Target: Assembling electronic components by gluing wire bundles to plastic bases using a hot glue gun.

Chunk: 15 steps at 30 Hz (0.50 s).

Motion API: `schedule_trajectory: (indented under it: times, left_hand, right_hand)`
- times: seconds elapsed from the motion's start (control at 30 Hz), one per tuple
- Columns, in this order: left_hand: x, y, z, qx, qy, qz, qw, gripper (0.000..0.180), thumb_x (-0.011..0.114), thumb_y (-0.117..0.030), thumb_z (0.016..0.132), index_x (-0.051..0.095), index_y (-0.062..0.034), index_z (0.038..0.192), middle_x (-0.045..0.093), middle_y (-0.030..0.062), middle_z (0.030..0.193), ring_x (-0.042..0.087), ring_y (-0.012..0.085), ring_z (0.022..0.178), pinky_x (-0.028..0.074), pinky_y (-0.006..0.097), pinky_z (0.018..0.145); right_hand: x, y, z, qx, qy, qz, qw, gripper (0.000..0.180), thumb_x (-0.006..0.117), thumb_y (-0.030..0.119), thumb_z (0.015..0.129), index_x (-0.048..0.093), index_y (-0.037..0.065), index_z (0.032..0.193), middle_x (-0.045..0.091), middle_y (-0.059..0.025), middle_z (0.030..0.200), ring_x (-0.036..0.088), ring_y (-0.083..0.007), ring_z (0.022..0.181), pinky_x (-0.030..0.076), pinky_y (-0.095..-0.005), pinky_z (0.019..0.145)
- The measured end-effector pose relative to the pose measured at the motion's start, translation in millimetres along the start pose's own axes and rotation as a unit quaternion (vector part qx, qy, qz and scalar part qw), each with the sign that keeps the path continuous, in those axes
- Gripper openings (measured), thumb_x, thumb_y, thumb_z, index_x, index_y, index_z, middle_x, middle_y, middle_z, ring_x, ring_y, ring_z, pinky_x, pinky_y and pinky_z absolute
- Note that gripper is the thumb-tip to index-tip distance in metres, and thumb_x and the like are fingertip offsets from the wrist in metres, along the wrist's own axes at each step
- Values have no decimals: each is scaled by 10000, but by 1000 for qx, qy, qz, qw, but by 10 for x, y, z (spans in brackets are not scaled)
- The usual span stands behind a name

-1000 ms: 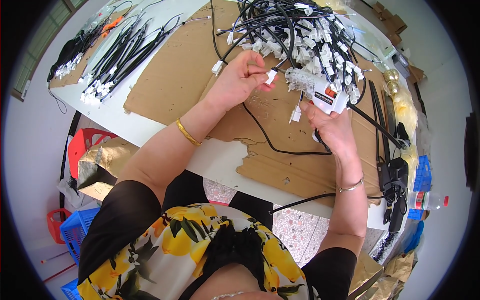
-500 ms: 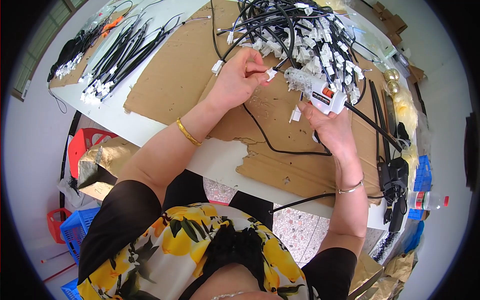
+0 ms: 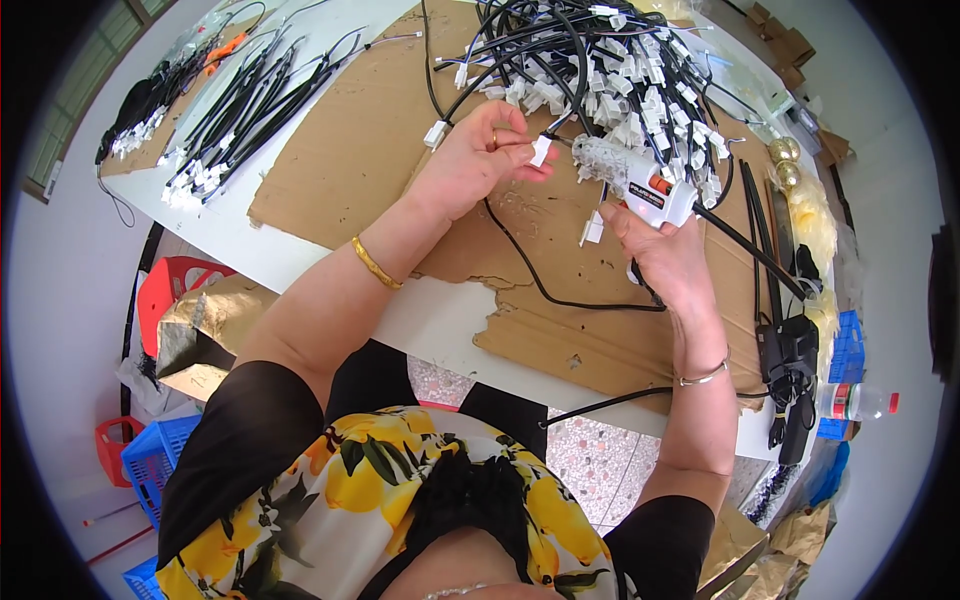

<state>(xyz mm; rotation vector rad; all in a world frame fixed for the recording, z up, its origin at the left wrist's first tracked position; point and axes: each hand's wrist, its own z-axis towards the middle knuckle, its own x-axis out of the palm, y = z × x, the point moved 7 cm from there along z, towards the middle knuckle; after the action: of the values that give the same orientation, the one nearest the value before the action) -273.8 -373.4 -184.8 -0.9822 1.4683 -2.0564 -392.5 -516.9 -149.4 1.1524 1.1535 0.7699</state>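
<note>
Between the thumb and fingers of my left hand (image 3: 478, 160) is a small white connector (image 3: 541, 150) on the end of a black cable. My right hand (image 3: 660, 250) is wrapped round the handle of a white glue gun (image 3: 655, 195), and a black glue stick (image 3: 750, 250) sticks out of its back. The gun's nozzle end, crusted with clear glue, points left at the connector, a small space away. Beyond both hands lies a heap of black cables with white connectors (image 3: 610, 90). Another white connector (image 3: 592, 229) hangs just below the nozzle.
Brown cardboard (image 3: 340, 170) covers much of the white table (image 3: 420, 320). Bundled cables (image 3: 260, 110) lie at the far left. The gun's black cord (image 3: 560, 303) loops across the cardboard. At the right are spare black sticks (image 3: 757, 240), a black power strip (image 3: 797, 430) and a bottle (image 3: 850, 400).
The connector in my left hand has tilted more upright, and my left fingers have shifted slightly. The glue gun has moved a little to the right.
</note>
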Motion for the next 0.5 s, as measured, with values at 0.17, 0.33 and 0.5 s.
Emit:
schedule_trajectory:
  times: [0.17,0.33,0.5]
  left_hand:
    - [-19,62,-8,-28,30,-36,998,123,505,-32,849,414,-73,920,593,194,993,609,244,878,508,310,774]
    - [-12,105,-12,-52,52,-66,995,112,524,-56,853,446,-81,929,591,197,1004,612,238,871,511,308,765]
    - [-14,144,-21,-74,68,-88,991,110,536,-72,854,468,-92,938,590,199,1014,610,189,811,511,287,730]
  right_hand:
    - [-21,15,7,-21,-3,13,1000,218,673,145,741,563,37,896,542,25,693,433,-39,556,350,-197,478]
    - [-11,-8,7,-9,-2,7,1000,220,677,156,742,560,39,888,535,28,680,432,-39,552,344,-197,473]
    - [-3,-27,18,9,5,-10,1000,219,678,157,741,559,39,883,531,30,673,431,-38,550,341,-196,471]
